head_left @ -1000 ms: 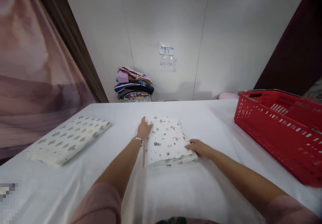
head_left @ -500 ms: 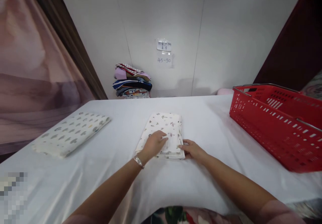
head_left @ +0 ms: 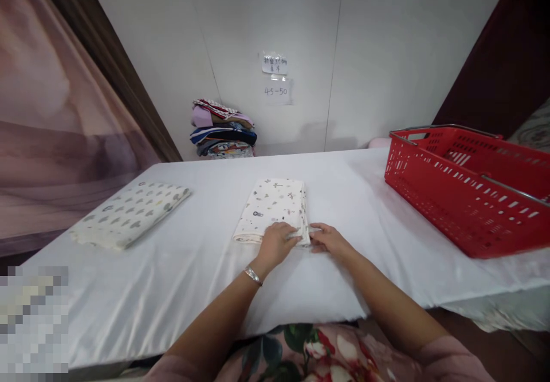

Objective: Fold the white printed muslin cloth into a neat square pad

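A folded white cloth (head_left: 275,201) with small grey and brown prints lies flat in the middle of the table. At its near edge, close to the right corner, my left hand (head_left: 276,245) is closed on the cloth, with a silver bracelet on the wrist. My right hand (head_left: 330,240) is at the same corner from the right side, its fingers bent and closed on the cloth's side edge. Some fingertips of both hands are hidden. Off to the left lies another folded cloth (head_left: 135,213), white with grey cloud-like shapes.
A red plastic basket (head_left: 447,204) with metal handles stands on the right of the white-covered table (head_left: 206,279). Behind the far edge is a stack of folded fabrics (head_left: 223,130). Paper signs (head_left: 277,91) hang on the wall. A curtain (head_left: 64,118) hangs at the left.
My left hand has moved from the top of the cloth down to its near right corner. The right hand remains at the right edge. The view has tilted slightly.
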### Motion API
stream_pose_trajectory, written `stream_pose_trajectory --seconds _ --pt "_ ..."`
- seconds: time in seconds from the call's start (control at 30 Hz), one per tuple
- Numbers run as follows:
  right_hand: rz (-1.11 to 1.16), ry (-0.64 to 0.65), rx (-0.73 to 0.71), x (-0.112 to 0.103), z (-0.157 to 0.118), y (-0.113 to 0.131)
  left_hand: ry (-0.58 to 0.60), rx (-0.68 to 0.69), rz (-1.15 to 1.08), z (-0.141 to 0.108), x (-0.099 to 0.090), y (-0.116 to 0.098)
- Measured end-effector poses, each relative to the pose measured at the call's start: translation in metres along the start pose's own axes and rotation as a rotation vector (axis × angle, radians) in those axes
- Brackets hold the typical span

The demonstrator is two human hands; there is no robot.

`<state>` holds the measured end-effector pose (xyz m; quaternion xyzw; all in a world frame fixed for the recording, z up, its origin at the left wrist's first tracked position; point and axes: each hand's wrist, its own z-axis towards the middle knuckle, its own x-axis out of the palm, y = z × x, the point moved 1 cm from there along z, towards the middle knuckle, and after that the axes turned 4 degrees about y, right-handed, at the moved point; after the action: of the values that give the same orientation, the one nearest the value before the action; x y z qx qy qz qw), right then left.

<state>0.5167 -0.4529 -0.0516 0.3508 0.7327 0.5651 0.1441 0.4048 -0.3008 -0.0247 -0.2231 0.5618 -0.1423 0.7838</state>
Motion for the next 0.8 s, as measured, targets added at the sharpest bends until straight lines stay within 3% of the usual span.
stream_pose_trajectory --seconds 0.17,0.27,0.47,0.8 --pt "-0.289 -0.18 -0.246 0.002 -0.001 0.001 0.029 0.018 0.079 0.001 0.002 -0.004" --pt "-0.383 -0.156 -0.329 0.007 -0.006 0.001 0.034 0.021 0.124 -0.001 0.002 -0.007" --pt "-0.568 -0.107 -0.365 0.01 -0.009 -0.007 0.034 0.043 0.18 -0.003 0.004 -0.007" --pt "-0.523 -0.044 -0.313 0.011 -0.008 -0.01 0.102 0.007 0.17 0.0 0.001 -0.007"
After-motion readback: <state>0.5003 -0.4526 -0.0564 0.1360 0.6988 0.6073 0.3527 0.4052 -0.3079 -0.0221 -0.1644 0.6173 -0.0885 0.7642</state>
